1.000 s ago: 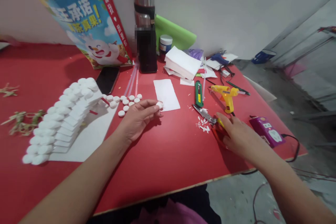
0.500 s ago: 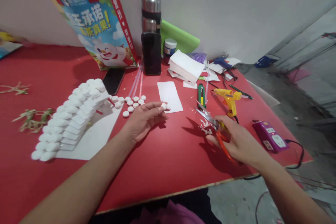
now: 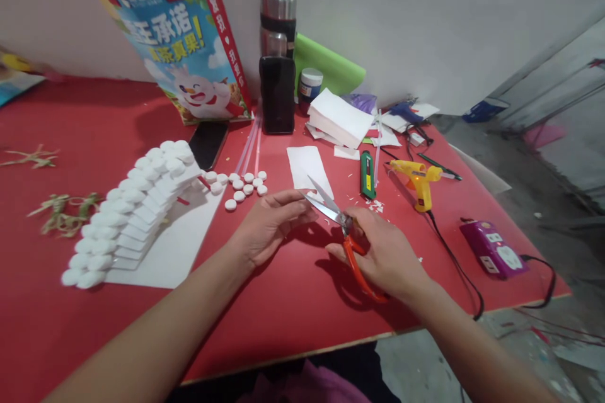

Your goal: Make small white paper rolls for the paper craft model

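My left hand (image 3: 271,227) pinches a small white piece (image 3: 312,196) between thumb and fingertips; its shape is mostly hidden. Closed round the red handles of the scissors (image 3: 355,264), my right hand (image 3: 385,252) holds their parted blades at that piece. Just behind the fingertips lies a white card (image 3: 307,167) on the red table (image 3: 283,308). Several white round discs (image 3: 237,184) sit left of my left hand. Further left, a curved stepped structure of white card strips and discs (image 3: 135,201) rests on a white sheet (image 3: 177,258).
White scraps (image 3: 375,206), a green utility knife (image 3: 367,175) and a yellow glue gun (image 3: 420,181) lie to the right, near a purple power socket (image 3: 494,249). Behind stand a phone (image 3: 277,97), a flask (image 3: 278,9) and a printed bag (image 3: 189,44). Stacked white cards (image 3: 338,118) lie at the back.
My right hand has brought the scissors left, from over the white scraps to the piece in my left hand. The view has shifted slightly.
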`<state>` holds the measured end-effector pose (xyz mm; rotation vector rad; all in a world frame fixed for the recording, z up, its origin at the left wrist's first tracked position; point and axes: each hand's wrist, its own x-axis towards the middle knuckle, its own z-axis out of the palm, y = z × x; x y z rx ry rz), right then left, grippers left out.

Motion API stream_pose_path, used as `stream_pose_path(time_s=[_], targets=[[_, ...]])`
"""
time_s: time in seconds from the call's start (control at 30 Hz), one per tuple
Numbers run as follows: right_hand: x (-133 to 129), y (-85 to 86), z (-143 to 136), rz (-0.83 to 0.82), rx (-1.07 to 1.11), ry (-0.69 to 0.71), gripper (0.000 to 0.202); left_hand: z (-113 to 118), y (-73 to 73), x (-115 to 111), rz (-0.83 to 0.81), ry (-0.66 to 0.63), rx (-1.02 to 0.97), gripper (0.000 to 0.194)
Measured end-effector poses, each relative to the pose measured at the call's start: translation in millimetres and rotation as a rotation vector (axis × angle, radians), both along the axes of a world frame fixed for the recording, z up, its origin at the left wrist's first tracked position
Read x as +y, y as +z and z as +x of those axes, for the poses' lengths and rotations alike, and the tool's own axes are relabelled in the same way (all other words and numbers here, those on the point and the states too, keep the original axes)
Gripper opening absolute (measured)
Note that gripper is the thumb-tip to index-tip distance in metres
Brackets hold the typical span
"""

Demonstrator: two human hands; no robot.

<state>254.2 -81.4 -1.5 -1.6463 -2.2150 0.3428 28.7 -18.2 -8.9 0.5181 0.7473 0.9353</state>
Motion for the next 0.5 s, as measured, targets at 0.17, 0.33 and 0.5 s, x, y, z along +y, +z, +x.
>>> stream_pose_path(time_s=[0.17,0.33,0.5], targets=[[0.1,-2.2,-0.4,0.021,-0.019,-0.003,0.036,1.9,-0.2,-2.1,0.013,-0.01,-0.005,0.026],[-0.3,-4.6,-1.5,0.027,0.019,-0.007,0.04,1.8,-1.7,-0.9,0.02,-0.009,0.016,0.023],[-1.4,-4.4,-2.2,-0.011,0.069,0.005,0.032,1.6,-2.2,-1.0,-0.002,0.01,0.04,0.024]])
